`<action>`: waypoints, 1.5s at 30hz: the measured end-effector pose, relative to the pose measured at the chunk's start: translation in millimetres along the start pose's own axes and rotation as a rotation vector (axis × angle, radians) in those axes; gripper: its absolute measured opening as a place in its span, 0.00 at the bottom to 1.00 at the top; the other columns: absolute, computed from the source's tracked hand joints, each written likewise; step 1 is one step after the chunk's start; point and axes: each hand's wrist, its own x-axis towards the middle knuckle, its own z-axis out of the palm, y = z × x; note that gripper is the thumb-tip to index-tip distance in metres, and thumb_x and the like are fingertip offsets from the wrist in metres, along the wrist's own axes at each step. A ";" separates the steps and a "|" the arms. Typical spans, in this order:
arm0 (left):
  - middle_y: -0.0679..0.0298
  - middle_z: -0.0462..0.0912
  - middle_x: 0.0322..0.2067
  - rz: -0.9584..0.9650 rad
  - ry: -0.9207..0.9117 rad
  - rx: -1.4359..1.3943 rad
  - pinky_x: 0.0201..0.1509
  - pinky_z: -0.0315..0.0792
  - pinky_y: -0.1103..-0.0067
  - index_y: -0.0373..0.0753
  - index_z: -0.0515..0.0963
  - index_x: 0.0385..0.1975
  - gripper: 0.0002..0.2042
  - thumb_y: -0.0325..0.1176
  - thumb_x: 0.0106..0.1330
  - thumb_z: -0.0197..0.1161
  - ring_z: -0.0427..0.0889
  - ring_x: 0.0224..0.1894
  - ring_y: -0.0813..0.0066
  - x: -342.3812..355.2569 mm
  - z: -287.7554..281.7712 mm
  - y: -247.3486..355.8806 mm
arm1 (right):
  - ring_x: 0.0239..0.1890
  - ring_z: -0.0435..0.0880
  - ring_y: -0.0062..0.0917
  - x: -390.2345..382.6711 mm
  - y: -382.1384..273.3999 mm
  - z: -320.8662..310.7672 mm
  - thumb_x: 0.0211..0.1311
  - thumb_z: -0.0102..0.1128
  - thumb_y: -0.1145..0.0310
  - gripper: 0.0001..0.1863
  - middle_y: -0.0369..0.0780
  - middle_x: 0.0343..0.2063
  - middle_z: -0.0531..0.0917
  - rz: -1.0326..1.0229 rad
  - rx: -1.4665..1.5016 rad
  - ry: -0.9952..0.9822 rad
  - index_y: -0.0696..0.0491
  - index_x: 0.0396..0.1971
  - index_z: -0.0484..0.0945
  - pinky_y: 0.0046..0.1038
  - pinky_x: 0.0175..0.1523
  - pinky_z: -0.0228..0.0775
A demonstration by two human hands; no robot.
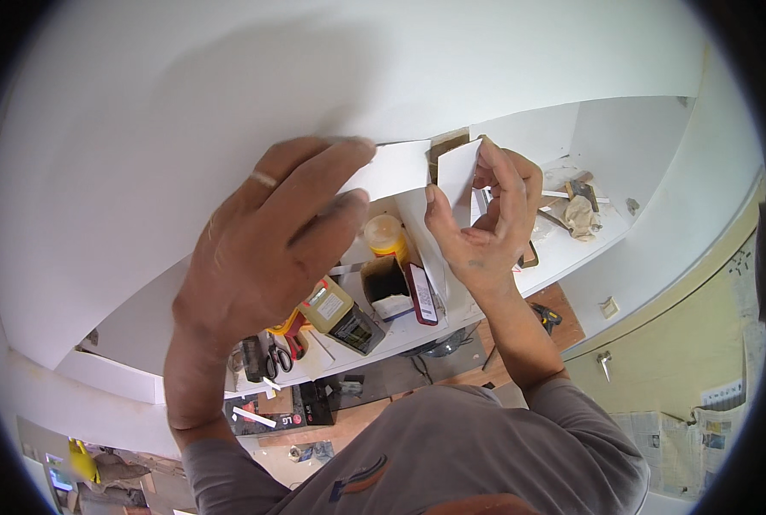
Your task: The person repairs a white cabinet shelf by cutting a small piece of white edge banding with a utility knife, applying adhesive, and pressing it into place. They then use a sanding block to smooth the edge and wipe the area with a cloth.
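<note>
My left hand [250, 240] is raised in front of the white panel, its fingers and thumb closed on a flat white strip [396, 165]. My right hand [490, 232] pinches a small white piece with a slanted top [457, 178] between thumb and fingers, upright and angled. The edges of the two white pieces come close together; whether they join I cannot tell. Behind them shows a brown, raw-edged gap [448, 146] at the top of the shelf divider. My left palm is hidden from view.
Below my hands, a white shelf holds a yellow tub [385, 239], a dark-mouthed box [386, 285], a phone [422, 294], a tin [342, 316] and scissors [278, 355]. A crumpled rag [582, 216] lies among scraps in the right compartment. Lower right are a drill [548, 318] and a door handle [604, 365].
</note>
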 end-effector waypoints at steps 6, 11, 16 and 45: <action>0.52 0.84 0.54 -0.095 0.033 0.010 0.45 0.85 0.69 0.32 0.84 0.38 0.11 0.18 0.53 0.72 0.84 0.53 0.52 -35.0 13.2 14.0 | 0.43 0.76 0.28 -1.6 2.7 1.4 0.47 0.80 0.76 0.37 0.47 0.47 0.76 0.001 0.013 0.003 0.62 0.61 0.77 0.28 0.42 0.73; 0.50 0.85 0.54 -0.372 0.251 -0.213 0.47 0.84 0.70 0.35 0.84 0.37 0.11 0.17 0.55 0.73 0.86 0.51 0.53 -85.1 37.5 26.1 | 0.44 0.75 0.28 -1.4 1.1 -0.7 0.48 0.80 0.76 0.38 0.47 0.47 0.76 -0.019 -0.047 -0.019 0.62 0.63 0.75 0.28 0.42 0.72; 0.50 0.85 0.55 -0.591 0.425 -0.430 0.49 0.82 0.70 0.36 0.83 0.38 0.12 0.16 0.56 0.73 0.86 0.53 0.55 -119.6 66.0 42.9 | 0.45 0.74 0.30 -5.4 2.1 2.1 0.51 0.79 0.76 0.43 0.48 0.48 0.76 0.031 0.018 -0.006 0.64 0.68 0.68 0.28 0.43 0.71; 0.57 0.74 0.36 -0.213 1.771 -2.774 0.17 0.58 0.81 0.31 0.70 0.34 0.05 0.25 0.73 0.50 0.78 0.23 0.77 -200.9 180.7 35.8 | 0.61 0.74 0.31 -179.6 -31.7 10.7 0.79 0.56 0.51 0.31 0.46 0.64 0.71 0.843 0.565 -0.938 0.58 0.69 0.69 0.31 0.60 0.69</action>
